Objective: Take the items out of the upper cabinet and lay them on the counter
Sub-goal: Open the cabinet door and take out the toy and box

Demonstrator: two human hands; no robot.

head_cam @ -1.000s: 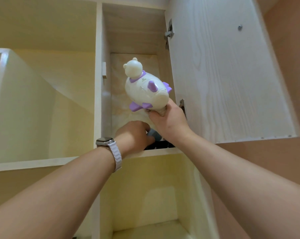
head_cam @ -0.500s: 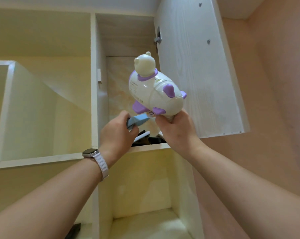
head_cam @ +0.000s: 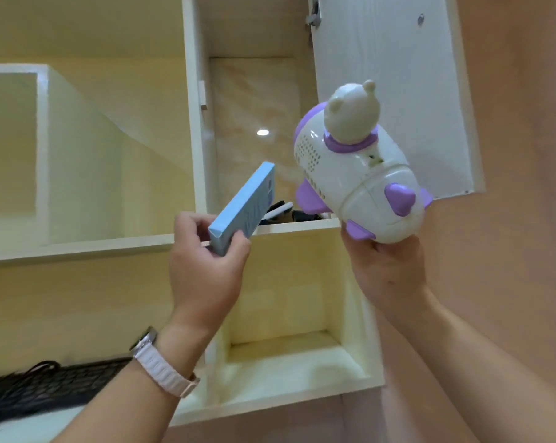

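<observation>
Head view — upper cabinet open, cream shelves, peach wall

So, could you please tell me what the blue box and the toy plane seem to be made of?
The blue box in the left hand looks like thin matte cardboard: sharp folded edges, flat faces, no shine. The toy plane in the right hand looks like moulded hard plastic, smooth and slightly glossy: seam lines, a grid of small holes, soft highlights.
</observation>
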